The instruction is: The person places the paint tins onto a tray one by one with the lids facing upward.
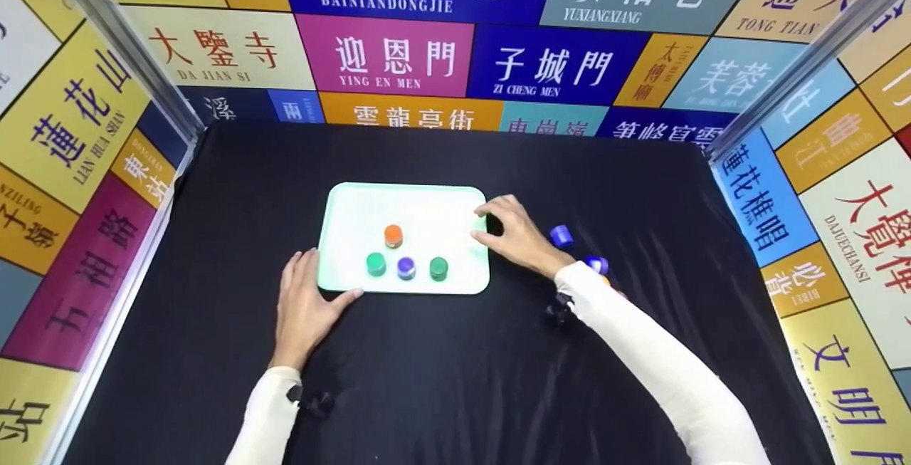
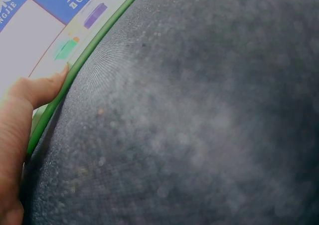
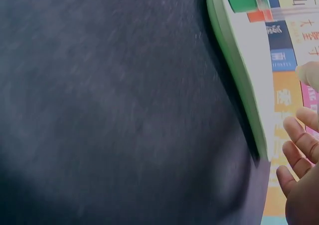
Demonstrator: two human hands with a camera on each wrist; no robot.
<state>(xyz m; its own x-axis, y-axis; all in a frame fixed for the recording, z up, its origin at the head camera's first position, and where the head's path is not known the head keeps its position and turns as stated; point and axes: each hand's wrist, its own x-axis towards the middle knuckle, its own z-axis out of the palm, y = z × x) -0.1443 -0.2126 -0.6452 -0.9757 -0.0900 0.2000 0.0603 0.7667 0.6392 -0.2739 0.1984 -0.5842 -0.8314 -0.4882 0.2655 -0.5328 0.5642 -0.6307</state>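
At centre frame, a pale tray (image 1: pixel 356 216) carries four small jars (image 1: pixel 406 268). A spread left hand (image 1: pixel 306 308) rests at its lower-left corner; a relaxed right hand (image 1: pixel 523 237), holding nothing, is at its right rim. A sudden tug could topple the jars; a low right sleeve (image 1: pixel 648 347) could knock a blue jar (image 1: pixel 561 236).

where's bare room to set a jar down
On the tray, behind the orange-lidded jar to the far rim. On the black cloth, nearer than the tray, between the sleeves, or between the far rim and the lettered wall. Crowded: the tray's near side (three jars in a row) and beside the right hand (blue jars).
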